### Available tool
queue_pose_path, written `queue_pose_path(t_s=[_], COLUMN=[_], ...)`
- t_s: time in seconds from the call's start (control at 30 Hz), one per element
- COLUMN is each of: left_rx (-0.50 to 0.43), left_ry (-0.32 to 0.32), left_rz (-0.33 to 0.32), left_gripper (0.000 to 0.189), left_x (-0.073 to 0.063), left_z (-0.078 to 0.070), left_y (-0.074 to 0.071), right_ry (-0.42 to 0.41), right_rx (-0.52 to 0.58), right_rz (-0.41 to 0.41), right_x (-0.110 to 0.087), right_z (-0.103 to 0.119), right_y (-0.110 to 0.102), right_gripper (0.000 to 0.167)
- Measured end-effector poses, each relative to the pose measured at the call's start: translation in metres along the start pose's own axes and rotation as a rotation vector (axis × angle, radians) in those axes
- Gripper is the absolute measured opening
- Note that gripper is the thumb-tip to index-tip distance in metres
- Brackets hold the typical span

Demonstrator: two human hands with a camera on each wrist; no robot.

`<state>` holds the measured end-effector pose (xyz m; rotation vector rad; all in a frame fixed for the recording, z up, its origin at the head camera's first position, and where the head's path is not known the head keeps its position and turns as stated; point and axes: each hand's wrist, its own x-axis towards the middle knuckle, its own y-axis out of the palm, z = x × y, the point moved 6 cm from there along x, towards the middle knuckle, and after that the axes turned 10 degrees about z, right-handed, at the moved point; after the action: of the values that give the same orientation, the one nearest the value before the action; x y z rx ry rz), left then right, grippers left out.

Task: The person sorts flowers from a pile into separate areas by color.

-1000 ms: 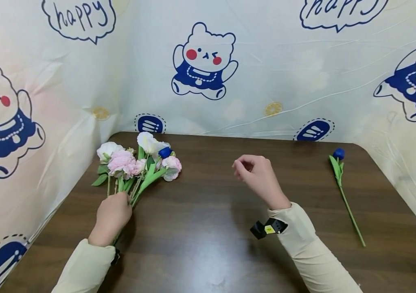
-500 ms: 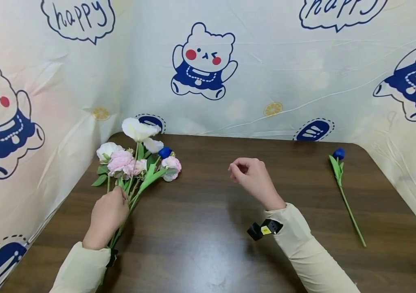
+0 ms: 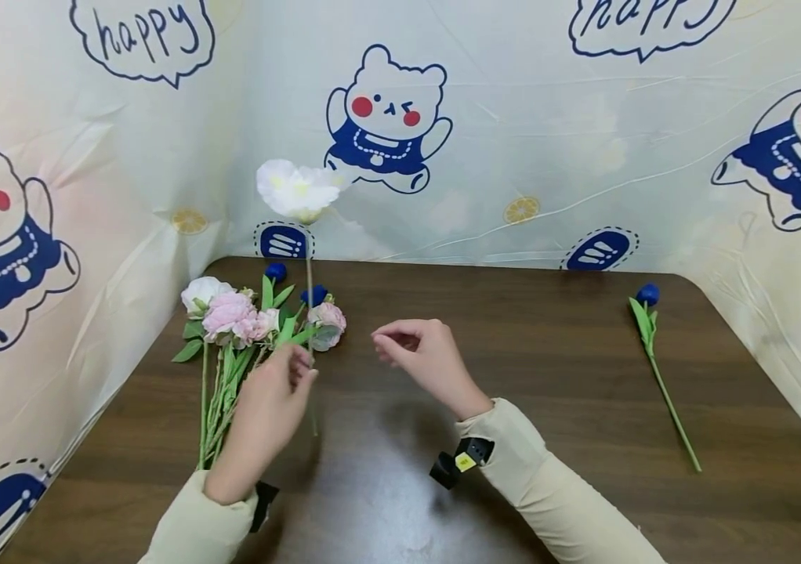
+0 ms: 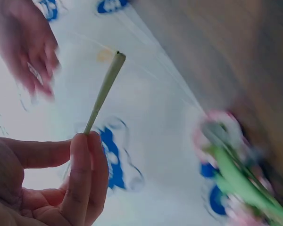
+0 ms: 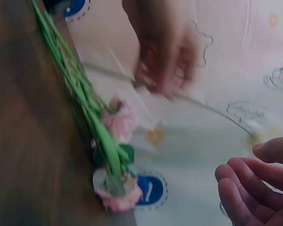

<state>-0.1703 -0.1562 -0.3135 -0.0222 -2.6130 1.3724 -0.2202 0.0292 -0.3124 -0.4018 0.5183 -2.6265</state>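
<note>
My left hand (image 3: 275, 399) pinches the thin stem of an artificial white flower (image 3: 295, 189) and holds it upright above the table. In the left wrist view, the stem's cut end (image 4: 114, 63) sticks out past the thumb and fingers. My right hand (image 3: 425, 360) is in the air to the right of the flower; its fingers are loosely bent with nothing between them. Behind and left of my left hand lies a bunch of flowers with pink peonies (image 3: 231, 315), a white bloom (image 3: 204, 294), blue tulips (image 3: 276, 272) and green stems (image 3: 213, 415).
A single blue tulip (image 3: 648, 295) with a long green stem lies on the right side of the brown table (image 3: 513, 329). A pale cloth backdrop (image 3: 485, 117) printed with bears hangs around the table's back and sides. Each wrist carries a small black camera (image 3: 451, 468).
My left hand has drawn the white flower up out of the bunch and moved it right. My right hand has moved left toward it. A second blue tulip in the bunch is now exposed.
</note>
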Motion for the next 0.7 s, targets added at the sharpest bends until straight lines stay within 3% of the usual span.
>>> queue_pose_path(t_s=[0.17, 0.3, 0.43, 0.7], left_rx=[-0.044, -0.059, -0.068, -0.118], left_ry=[0.075, 0.128, 0.17, 0.19], left_rz=[-0.021, -0.029, -0.027, -0.026], left_gripper=[0.013, 0.014, 0.015, 0.016], left_x=[0.0, 0.0, 0.0, 0.004], left_z=[-0.034, -0.053, -0.064, -0.076], left_y=[0.014, 0.026, 0.037, 0.054], right_ry=[-0.035, -0.04, -0.034, 0.004], right_rx=[0.022, 0.026, 0.023, 0.074], right_rz=[0.008, -0.009, -0.023, -0.093], right_x=[0.0, -0.002, -0.007, -0.021], right_z=[0.014, 0.017, 0.012, 0.002], right_y=[0.01, 0.008, 0.003, -0.014], right_gripper=[0.016, 0.016, 0.014, 0.013])
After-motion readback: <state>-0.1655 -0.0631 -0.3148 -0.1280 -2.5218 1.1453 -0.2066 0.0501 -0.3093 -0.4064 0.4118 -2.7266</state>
